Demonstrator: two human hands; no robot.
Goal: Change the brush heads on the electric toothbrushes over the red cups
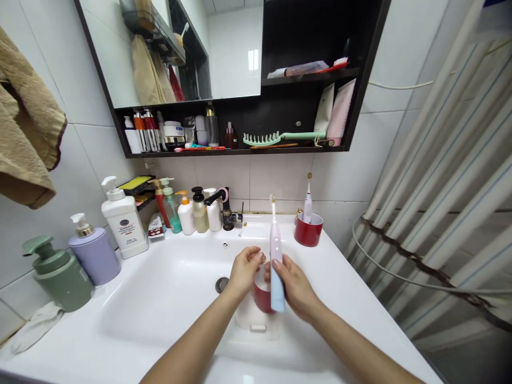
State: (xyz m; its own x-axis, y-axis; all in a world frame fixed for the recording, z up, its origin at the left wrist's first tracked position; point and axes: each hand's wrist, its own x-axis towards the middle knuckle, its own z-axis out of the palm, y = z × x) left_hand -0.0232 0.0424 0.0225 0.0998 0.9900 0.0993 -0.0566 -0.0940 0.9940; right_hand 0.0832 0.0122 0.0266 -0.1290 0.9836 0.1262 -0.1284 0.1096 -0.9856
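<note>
My right hand (296,285) grips an electric toothbrush (276,248) that fades from pink to light blue, holding it upright with the head at the top. Left of the handle, my left hand (245,271) has its fingers pinched together. A small yellowish bit shows at those fingertips, too small to name. Behind and below the toothbrush is a red cup (263,300), partly hidden by it and by my hands. Under this cup, a whitish translucent piece (256,329) lies in the white sink (160,298).
A second red cup (308,234) with another electric toothbrush (308,205) stands on the right rim. The black faucet (228,210) and several pump bottles (186,214) line the back. More bottles stand left. Above hangs a dark shelf (224,154); a pleated curtain (432,176) is right.
</note>
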